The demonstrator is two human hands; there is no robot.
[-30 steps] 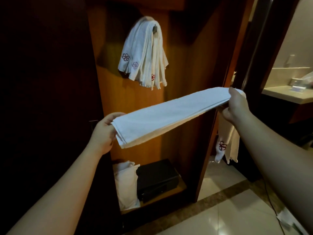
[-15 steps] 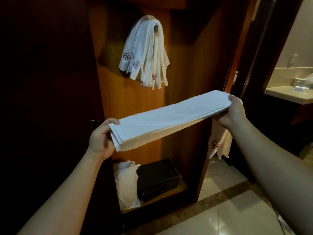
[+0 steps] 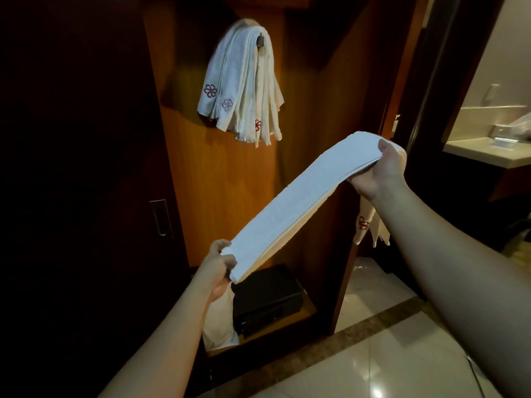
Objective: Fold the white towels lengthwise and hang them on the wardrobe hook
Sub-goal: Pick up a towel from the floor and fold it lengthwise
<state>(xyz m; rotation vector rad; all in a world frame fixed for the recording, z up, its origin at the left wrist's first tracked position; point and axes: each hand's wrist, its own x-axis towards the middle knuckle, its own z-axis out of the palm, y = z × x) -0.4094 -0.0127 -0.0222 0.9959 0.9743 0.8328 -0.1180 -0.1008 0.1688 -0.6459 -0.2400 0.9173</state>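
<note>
An open wooden wardrobe (image 3: 230,182) fills the middle of the view, its back panel warm orange-brown, with a dark door (image 3: 80,196) to its left and pale floor tiles (image 3: 388,354) at lower right. Beyond a doorway on the right, a light counter (image 3: 488,152) stands in another room.

A folded white towel (image 3: 301,202) stretches in front of the wardrobe as a long narrow strip. Its long axis runs diagonally, low at the left and rising to the right. The left hand (image 3: 219,268) grips the lower end with curled fingers; the right hand (image 3: 382,170) pinches the upper end, thumb on top, and the rest of the towel hangs down behind that forearm.

High on the back panel, a bunch of hung towels (image 3: 244,81) drapes over the wardrobe hook (image 3: 261,41), their ends pointing down. Several carry a small embroidered flower logo (image 3: 210,90) in red or purple (no readable writing).

On the wardrobe's bottom shelf sit a black box (image 3: 267,297) and a white cloth bag (image 3: 221,323) just beside it.
</note>
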